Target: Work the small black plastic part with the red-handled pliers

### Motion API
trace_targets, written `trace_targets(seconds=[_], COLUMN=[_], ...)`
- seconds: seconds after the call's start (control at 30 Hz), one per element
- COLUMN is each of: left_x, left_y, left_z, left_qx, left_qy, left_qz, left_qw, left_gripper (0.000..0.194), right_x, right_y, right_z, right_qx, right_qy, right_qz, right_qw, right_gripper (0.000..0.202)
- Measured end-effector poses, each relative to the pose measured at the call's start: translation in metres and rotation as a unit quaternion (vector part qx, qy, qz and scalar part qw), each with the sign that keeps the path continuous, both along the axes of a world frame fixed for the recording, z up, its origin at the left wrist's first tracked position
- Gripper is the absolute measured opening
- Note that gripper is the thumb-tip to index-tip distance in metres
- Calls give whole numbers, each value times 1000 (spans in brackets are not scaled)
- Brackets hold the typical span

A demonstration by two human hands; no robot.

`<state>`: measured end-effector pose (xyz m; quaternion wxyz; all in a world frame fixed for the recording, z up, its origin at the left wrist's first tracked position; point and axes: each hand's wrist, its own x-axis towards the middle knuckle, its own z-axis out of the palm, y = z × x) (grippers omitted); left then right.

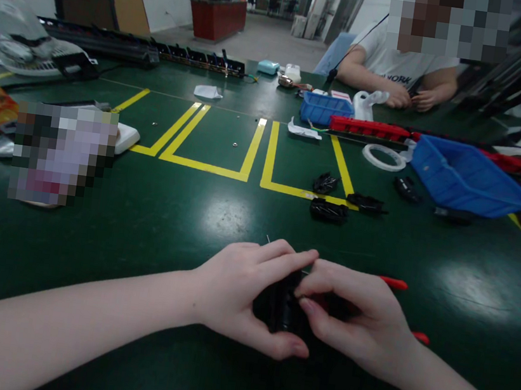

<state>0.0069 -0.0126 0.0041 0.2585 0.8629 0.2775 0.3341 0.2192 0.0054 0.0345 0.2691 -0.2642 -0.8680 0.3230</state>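
Note:
My left hand curls around a dark, glossy black part close to the table surface, thumb on the near side and fingers on the far side. Thumb and forefinger of my right hand pinch together at the part's right side. Whatever sits between those fingertips is too small to make out. Two red handle ends poke out from behind my right hand; the rest of that tool is hidden. Beyond my hands lie several black parts, among them one by the yellow tape.
Blue bins and a white tape roll stand at the right. Yellow tape marks the green table. A white fan and a blurred-out object are at left. Across the table sits a person, hands together.

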Motion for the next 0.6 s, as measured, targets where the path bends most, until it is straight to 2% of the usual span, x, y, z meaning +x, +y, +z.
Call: trace_targets(seconds=[0.3,0.47,0.6], left_x=[1,1,1], left_y=[0,0,0], left_z=[1,1,0], left_qx=[-19,-8,-4], left_qy=[3,-1,17], left_qz=[14,17,28], left_qw=[1000,1000,999], left_gripper=[79,78,76], right_x=[1,-1,0], right_y=[1,1,1], right_z=[-3,-4,4], right_qx=[21,96,157], right_qy=[-14,-22,-73], right_qz=[-2,18,38], right_qw=[1000,995,984], right_gripper=[9,12,10])
